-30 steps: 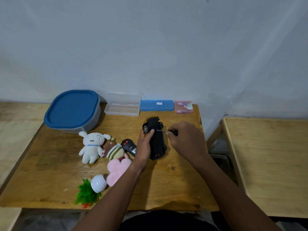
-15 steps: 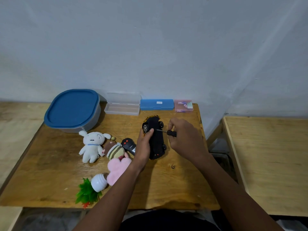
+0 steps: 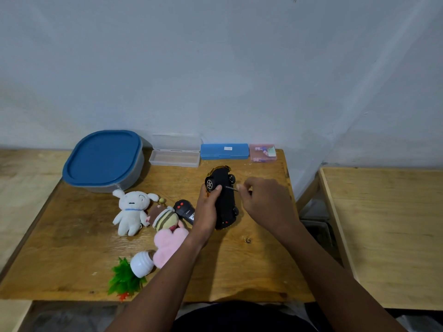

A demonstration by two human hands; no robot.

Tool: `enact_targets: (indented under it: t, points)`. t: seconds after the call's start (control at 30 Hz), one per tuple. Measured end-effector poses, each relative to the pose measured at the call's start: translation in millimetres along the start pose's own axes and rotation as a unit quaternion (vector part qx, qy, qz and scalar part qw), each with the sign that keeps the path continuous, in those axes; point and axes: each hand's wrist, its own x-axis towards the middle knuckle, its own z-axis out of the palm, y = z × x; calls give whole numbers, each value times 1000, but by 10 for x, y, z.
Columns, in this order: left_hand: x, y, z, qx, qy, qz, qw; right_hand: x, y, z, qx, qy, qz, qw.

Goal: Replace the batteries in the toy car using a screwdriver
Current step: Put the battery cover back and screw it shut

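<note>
A black toy car [image 3: 224, 200] with a gold body edge lies tipped on its side on the wooden table [image 3: 72, 259], its underside facing right. My left hand [image 3: 207, 209] grips the car from the left, thumb on the underside. My right hand [image 3: 266, 202] is closed on a small screwdriver [image 3: 232, 188], whose thin metal shaft points left and touches the car's underside near the front wheels. The screwdriver's handle is mostly hidden in my fingers.
A black remote [image 3: 184, 210], a white plush [image 3: 131, 212], a striped plush [image 3: 165, 218], a pink plush [image 3: 169, 245] and a small fake plant [image 3: 127, 279] lie left of the car. A blue-lidded tub [image 3: 103, 159], clear case [image 3: 175, 154], blue case [image 3: 224, 151] and pink box [image 3: 262, 152] line the wall.
My right hand has shifted its fingers around the screwdriver handle, as in turning it, while the tip stays against the car's underside. My left hand and the car have barely moved.
</note>
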Motion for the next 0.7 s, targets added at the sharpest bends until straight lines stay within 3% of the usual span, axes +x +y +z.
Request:
enact_targets:
  t: [0.13,0.37,0.5,0.7]
  points:
    - [9,-21,-6,-8,3,-4,1000,18,-13,-55,8,-38,-40,998]
    - [16,-36,-13,2,3,-5,1000,15,36,-14,-48,32,-47,997]
    - [13,-34,-2,7,0,-11,1000,15,39,42,-70,11,-19,997]
    - [1,-34,1,14,-14,-8,1000,5,42,38,-15,-4,-13,1000]
